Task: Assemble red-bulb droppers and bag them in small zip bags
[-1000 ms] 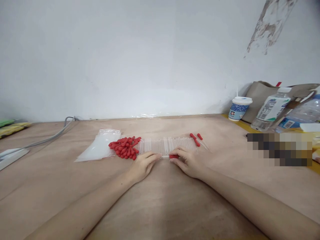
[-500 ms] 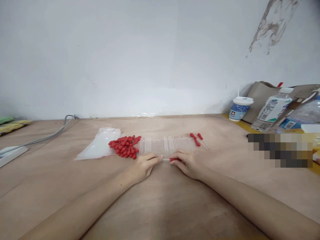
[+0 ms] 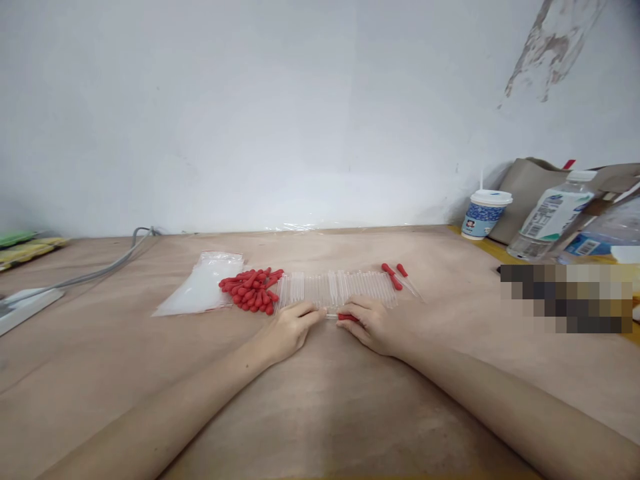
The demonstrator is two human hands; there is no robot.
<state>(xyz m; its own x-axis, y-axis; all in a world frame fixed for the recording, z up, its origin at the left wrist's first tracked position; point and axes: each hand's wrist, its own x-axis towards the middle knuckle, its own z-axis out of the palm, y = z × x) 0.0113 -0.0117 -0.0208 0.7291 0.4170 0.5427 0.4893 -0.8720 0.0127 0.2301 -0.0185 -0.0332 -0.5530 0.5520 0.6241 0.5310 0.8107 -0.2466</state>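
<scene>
Closest, the left hand (image 3: 290, 327) pinches one end of a clear dropper tube (image 3: 330, 313), thumb and forefinger closed on it. The right hand (image 3: 373, 323) grips the red rubber bulb (image 3: 347, 317) at the tube's other end. Since a second ago the hands have barely shifted and less red shows, so the bulb seems nearly seated. Behind lie the row of clear tubes (image 3: 340, 288), the pile of red bulbs (image 3: 253, 291) and two finished droppers (image 3: 395, 277).

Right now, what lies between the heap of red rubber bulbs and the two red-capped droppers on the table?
A row of clear tubes fills the stretch from the red bulbs to the droppers, seen in the head view.
</scene>
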